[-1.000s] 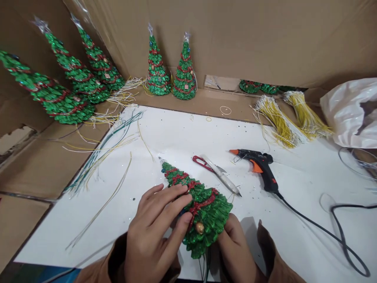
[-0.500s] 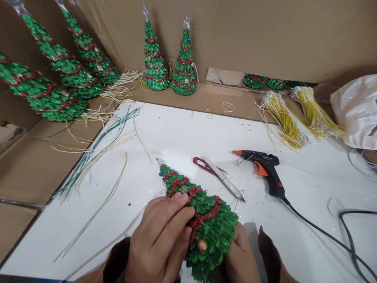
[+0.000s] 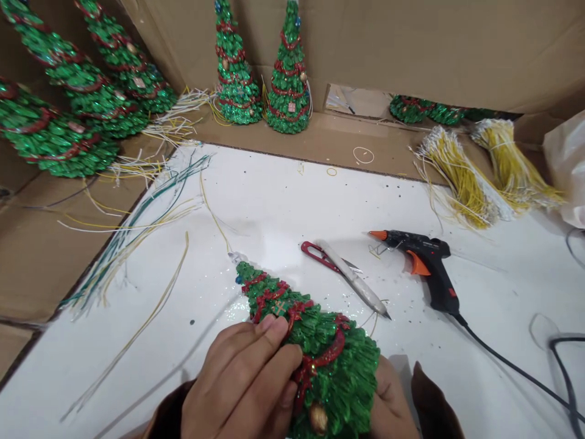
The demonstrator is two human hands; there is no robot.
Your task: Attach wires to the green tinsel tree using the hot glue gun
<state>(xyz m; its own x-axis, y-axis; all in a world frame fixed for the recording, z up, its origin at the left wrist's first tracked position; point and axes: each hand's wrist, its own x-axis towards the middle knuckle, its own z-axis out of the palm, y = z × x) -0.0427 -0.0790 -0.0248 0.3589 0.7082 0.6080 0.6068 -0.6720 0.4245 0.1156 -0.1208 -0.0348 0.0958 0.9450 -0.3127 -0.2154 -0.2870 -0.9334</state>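
Observation:
A green glittery Christmas tree figurine (image 3: 338,372) with red garlands, bows and a gold ball lies tilted over the table, its clear tip pointing to the upper left. My left hand (image 3: 242,378) is wrapped round its near side, the fingers closed on the garlanded front. At the base on the right is my right hand (image 3: 390,402), curled in against the underside. The tree hides most of its fingers and whatever is between them. Just beyond the tree lie red-handled thread snips (image 3: 317,255) and a whitish pen-like tool (image 3: 354,280) with a dark point.
A black and orange glue gun (image 3: 423,262) rests on the right, its cord trailing toward me. Bundles of yellow and white wires (image 3: 457,177) lie behind it. Loose green and white wires (image 3: 150,207) spread at left. Several finished trees (image 3: 287,91) stand along the cardboard walls (image 3: 411,49).
The view has tipped down a little, so the background sits higher in the picture. Both hands keep their places on the tree, which has barely shifted.

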